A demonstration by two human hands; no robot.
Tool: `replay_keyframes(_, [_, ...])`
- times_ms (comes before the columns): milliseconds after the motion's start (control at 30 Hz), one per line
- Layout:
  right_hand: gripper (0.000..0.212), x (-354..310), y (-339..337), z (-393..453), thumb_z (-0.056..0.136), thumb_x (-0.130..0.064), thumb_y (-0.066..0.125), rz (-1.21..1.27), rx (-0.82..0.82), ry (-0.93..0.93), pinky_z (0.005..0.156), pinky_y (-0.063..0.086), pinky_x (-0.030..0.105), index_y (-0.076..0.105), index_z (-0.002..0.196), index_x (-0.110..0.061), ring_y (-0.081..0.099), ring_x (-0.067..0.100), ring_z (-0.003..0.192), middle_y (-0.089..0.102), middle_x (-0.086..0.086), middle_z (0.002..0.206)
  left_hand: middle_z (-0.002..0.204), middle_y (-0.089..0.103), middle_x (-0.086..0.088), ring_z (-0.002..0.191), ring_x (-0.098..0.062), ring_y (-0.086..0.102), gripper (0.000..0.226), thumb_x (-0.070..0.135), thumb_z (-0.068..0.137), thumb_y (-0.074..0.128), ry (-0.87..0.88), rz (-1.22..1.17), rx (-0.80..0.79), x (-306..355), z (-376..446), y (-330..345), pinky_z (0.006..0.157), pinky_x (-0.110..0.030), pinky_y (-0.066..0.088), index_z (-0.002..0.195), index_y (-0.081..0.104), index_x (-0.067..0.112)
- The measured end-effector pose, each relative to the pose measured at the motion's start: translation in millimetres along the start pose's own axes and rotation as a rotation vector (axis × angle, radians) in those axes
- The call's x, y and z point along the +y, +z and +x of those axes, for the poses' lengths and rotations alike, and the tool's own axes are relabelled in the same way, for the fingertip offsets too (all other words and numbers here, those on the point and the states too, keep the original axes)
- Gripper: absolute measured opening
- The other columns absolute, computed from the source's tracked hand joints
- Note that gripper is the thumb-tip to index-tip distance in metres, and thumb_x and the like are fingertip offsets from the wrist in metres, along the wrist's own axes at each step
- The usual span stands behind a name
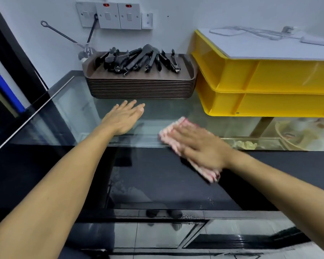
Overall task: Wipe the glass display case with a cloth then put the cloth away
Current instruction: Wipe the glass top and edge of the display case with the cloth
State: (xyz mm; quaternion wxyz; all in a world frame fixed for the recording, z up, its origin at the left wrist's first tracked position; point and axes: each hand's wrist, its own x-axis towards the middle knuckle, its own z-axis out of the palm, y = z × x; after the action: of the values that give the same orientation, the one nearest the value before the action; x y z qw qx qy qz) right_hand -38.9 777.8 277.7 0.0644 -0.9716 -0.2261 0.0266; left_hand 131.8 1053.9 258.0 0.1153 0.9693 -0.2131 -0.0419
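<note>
Head view, pink-white cloth (168, 134) blurred under flat right hand (200, 148), left hand (123, 119) fingers straight

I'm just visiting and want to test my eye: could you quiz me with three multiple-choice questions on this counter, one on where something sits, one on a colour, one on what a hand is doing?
1. Where do the black tongs lie?
A. on the stack of brown trays
B. inside the yellow crates
C. under the cloth

2. What colour are the stacked crates at the right?
A. blue
B. yellow
C. green

3. What is the right hand doing?
A. hanging idle
B. gripping tongs
C. pressing the cloth flat on the glass

Answers: 1 A, the tongs are piled on the top tray. 2 B, the crates are yellow. 3 C, the right hand lies flat on the pink cloth on the display case.
</note>
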Motion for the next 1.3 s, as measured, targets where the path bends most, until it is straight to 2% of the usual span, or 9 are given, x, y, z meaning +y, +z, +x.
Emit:
replay_keyframes(133, [0.066,-11.9,5.7,61.4,0.106,-0.055,0.01,0.022,0.036,0.213,0.129,-0.009,0.035,0.008,0.168,-0.031,-0.005,0.019,0.162,0.002,0.002,0.176,0.174,0.001,0.01,0.161,-0.015,-0.005,0.058,0.06,0.107,0.001,-0.007,-0.007,-0.004,1.3,-1.5,-2.1,0.131,-0.044,-0.003,0.163,0.01,0.048])
replay_keyframes(267, [0.061,-90.7,20.4,-6.0,0.108,-0.056,0.015,0.002,-0.026,-0.269,0.128,-0.015,0.035,0.004,0.165,-0.038,-0.014,0.012,0.16,-0.004,-0.005,0.175,0.174,0.001,0.009,0.161,-0.017,-0.004,0.055,0.053,0.11,0.002,0.003,0.004,-0.01,1.9,-2.2,-3.9,0.131,-0.044,-0.002,0.164,0.009,0.045])
replay_keyframes(367, [0.059,-79.8,13.4,-55.5,0.11,-0.049,0.035,0.104,-0.126,-0.388,0.128,-0.013,0.031,0.011,0.164,-0.047,-0.016,0.004,0.158,-0.005,-0.015,0.174,0.174,0.002,0.011,0.161,-0.016,-0.003,0.057,0.057,0.108,0.003,0.0,-0.015,0.0,1.1,-1.8,-3.4,0.13,-0.043,-0.003,0.164,0.012,0.047])
replay_keyframes(500, [0.058,-0.9,3.0,-15.1,0.108,-0.06,0.013,-0.008,-0.047,-0.069,0.131,-0.006,0.039,0.005,0.164,-0.045,-0.016,0.002,0.157,-0.004,-0.015,0.173,0.174,-0.001,0.011,0.161,-0.017,-0.005,0.057,0.058,0.108,0.006,0.007,0.0,-0.01,-0.7,-1.0,-1.6,0.13,-0.044,-0.003,0.164,0.011,0.047])
replay_keyframes(600, [0.057,17.6,1.6,36.6,0.111,-0.053,0.02,0.029,-0.002,0.183,0.13,-0.01,0.034,0.006,0.165,-0.044,-0.012,0.009,0.16,-0.006,-0.013,0.173,0.174,-0.001,0.011,0.161,-0.016,-0.005,0.056,0.057,0.108,0.008,0.012,0.006,-0.014,-2.2,1.1,-1.5,0.13,-0.044,-0.004,0.163,0.01,0.048])
replay_keyframes(767, [0.064,-62.1,17.0,30.1,0.104,-0.06,0.004,-0.034,0.021,-0.022,0.13,-0.011,0.037,-0.003,0.164,-0.039,-0.015,0.011,0.159,-0.008,-0.006,0.174,0.174,0.0,0.011,0.161,-0.016,-0.005,0.053,0.053,0.111,0.014,0.086,-0.01,-0.056,-13.9,6.5,-8.7,0.13,-0.042,-0.004,0.164,0.012,0.046])
replay_keyframes(867, [0.054,-81.9,16.7,-37.2,0.11,-0.057,0.018,0.066,-0.027,-0.137,0.126,-0.016,0.028,0.003,0.162,-0.051,-0.02,0.001,0.156,-0.012,-0.02,0.172,0.174,0.001,0.011,0.161,-0.016,-0.004,0.056,0.056,0.11,0.015,0.124,0.015,-0.075,-38.3,14.4,-15.6,0.129,-0.039,-0.002,0.165,0.01,0.044])
replay_keyframes(1100, [0.056,-0.4,1.1,-4.3,0.109,-0.058,0.013,0.029,0.018,0.309,0.124,-0.018,0.022,-0.001,0.162,-0.049,-0.024,-0.003,0.153,-0.016,-0.02,0.169,0.174,0.003,0.014,0.161,-0.015,-0.003,0.056,0.056,0.11,0.015,0.116,0.007,-0.034,-39.5,12.2,-11.4,0.13,-0.041,-0.002,0.165,0.01,0.043])
replay_keyframes(1300, [0.071,-32.1,8.8,132.9,0.107,-0.053,0.015,0.094,0.066,0.52,0.13,-0.005,0.043,0.001,0.168,-0.02,-0.006,0.025,0.162,-0.006,0.007,0.175,0.173,0.002,0.015,0.16,-0.011,-0.003,0.055,0.052,0.111,0.014,0.096,-0.021,-0.032,-40.4,8.3,-10.7,0.131,-0.04,-0.002,0.165,0.011,0.042])
